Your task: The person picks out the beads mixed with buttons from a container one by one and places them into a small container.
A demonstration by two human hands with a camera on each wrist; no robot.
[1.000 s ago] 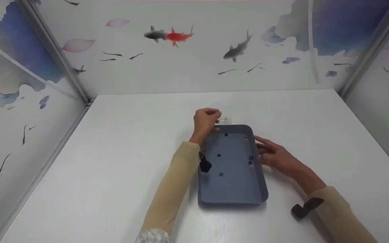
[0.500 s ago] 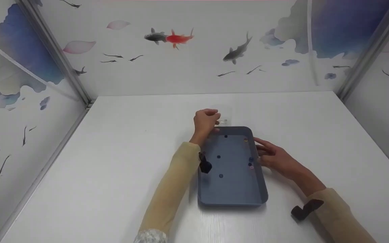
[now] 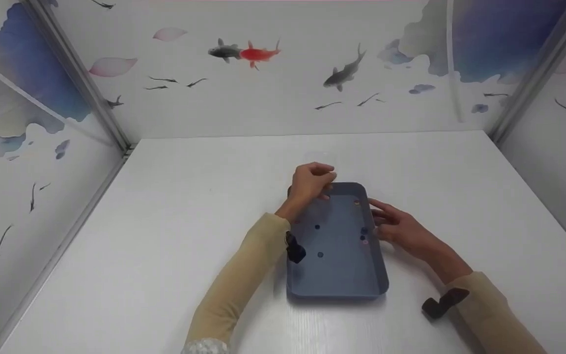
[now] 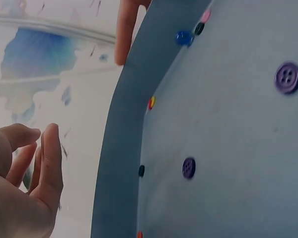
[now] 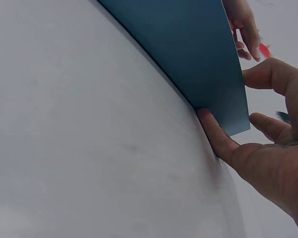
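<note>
A blue-grey tray (image 3: 342, 275) lies lengthwise on the white table with several small buttons on its floor. Among these are a purple button (image 4: 288, 78), a darker purple button (image 4: 188, 168) and a blue button (image 4: 184, 37). My left hand (image 3: 312, 182) hovers over the tray's far left corner. Its thumb and index fingertips are close together, and I see nothing between them. My right hand (image 3: 403, 231) touches the outside of the tray's right wall; one finger (image 5: 216, 134) lies along the wall's base. Behind the left hand is a clear plastic bag (image 3: 320, 156), mostly hidden.
White walls printed with fish stand at the back and both sides. The white table (image 3: 165, 221) extends on each side of the tray. A black wrist camera (image 3: 295, 247) on the left arm hangs over the tray's left edge.
My left hand has moved slightly right over the tray's far edge and now covers the small items seen earlier in the clear bag. The right hand stays at the tray's wall.
</note>
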